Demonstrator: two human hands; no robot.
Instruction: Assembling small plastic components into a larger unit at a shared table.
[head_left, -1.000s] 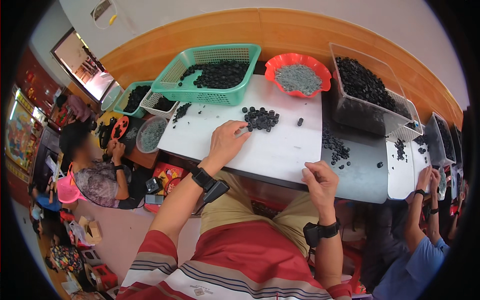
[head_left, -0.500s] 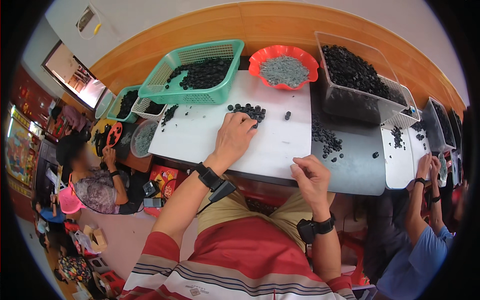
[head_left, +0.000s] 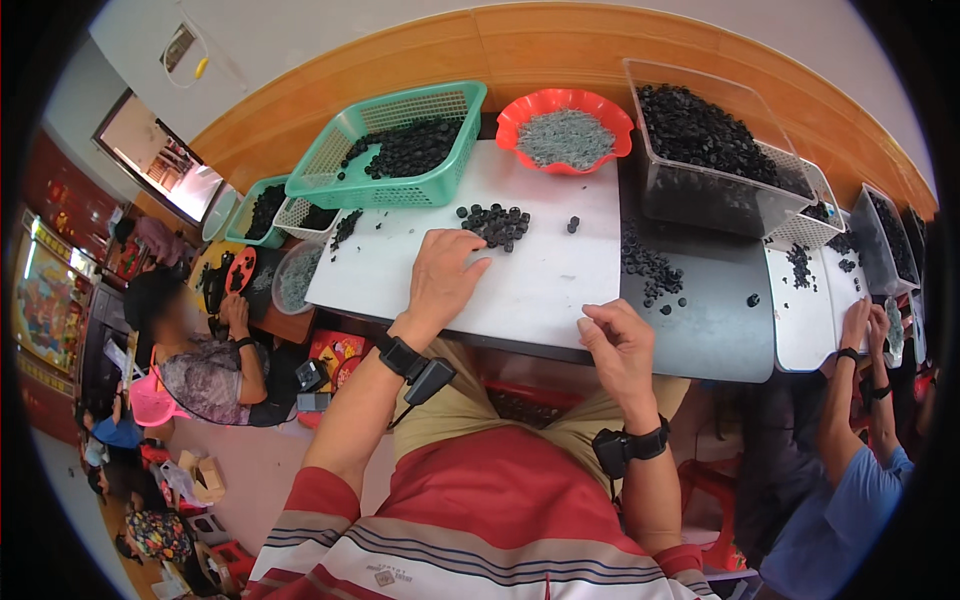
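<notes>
My left hand [head_left: 444, 277] rests on the white board [head_left: 395, 262], just left of a small pile of black cylindrical parts [head_left: 503, 227]. Its thumb stands apart from the bent fingers, and nothing shows between them. My right hand [head_left: 622, 350] is at the board's front right edge, its fingers curled and the thumb near the index fingertip. Whatever it may hold is hidden. A pair of black parts [head_left: 573, 225] lies by itself right of the pile.
Along the back stand a green basket [head_left: 420, 185] of black parts, a red bowl [head_left: 518, 145] of grey pieces and a clear bin [head_left: 700, 200]. Loose black parts [head_left: 650, 265] lie on the grey surface. One co-worker sits at left; another's hands [head_left: 862, 325] work at right.
My left hand has drawn back leftward from the pile of black parts, uncovering more of it, and its thumb has come away from the fingers. My right hand has barely moved.
</notes>
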